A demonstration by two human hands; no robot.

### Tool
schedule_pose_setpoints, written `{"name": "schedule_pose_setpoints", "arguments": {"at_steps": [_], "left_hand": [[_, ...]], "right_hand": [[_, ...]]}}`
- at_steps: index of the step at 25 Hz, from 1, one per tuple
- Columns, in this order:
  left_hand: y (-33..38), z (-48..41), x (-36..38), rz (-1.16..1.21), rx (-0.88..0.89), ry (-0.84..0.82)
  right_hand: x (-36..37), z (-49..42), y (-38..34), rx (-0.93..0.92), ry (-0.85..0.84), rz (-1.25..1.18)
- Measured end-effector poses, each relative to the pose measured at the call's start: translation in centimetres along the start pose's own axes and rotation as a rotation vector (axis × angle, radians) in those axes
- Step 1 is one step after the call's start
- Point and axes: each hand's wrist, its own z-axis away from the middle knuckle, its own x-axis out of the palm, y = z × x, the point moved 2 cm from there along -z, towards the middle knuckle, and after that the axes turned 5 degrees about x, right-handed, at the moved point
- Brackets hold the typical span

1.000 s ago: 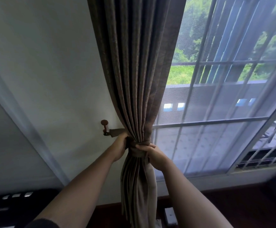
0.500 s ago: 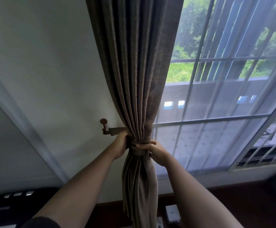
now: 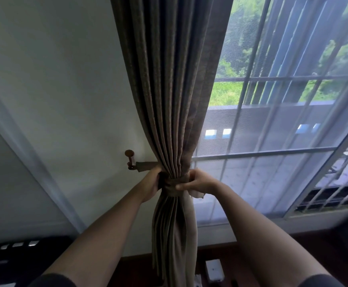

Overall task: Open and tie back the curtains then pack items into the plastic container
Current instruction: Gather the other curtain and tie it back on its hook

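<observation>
Gripping the tieback (image 3: 174, 184) from either side, left hand (image 3: 149, 183) and right hand (image 3: 199, 183) flank the cinched curtain (image 3: 169, 100).

The curtain (image 3: 169, 90) is hanging between the wall (image 3: 55, 79) on its left and the window (image 3: 272, 141) on its right, with the tieback (image 3: 174, 184) sitting around its gathered waist. The tieback's strap is running left to the hook (image 3: 130, 159) on the wall. The left grip (image 3: 150, 183) is wrapping the waist's left side, and the right grip (image 3: 198, 183) is pinching the tieback's right side. Below, a box (image 3: 214, 270) is lying on the floor (image 3: 276, 255), just right of the curtain's foot.
</observation>
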Motion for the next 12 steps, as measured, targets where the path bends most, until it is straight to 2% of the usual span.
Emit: {"name": "schedule_pose_setpoints", "arguments": {"at_steps": [2,7,10,12], "left_hand": [[-0.1,0.0,-0.2,0.004,0.001,-0.014],[0.2,0.6,0.4,-0.033,0.003,-0.023],[0.2,0.3,0.7,-0.054,0.001,-0.040],[0.0,0.0,0.6,-0.088,-0.027,-0.108]], "right_hand": [[-0.2,0.1,0.0,-0.014,-0.076,-0.009],[-1.5,0.7,-0.5,-0.005,-0.087,0.001],[-3.0,1.1,0.3,0.095,-0.063,-0.112],[-3.3,1.2,0.6,0.155,-0.074,-0.059]]}}
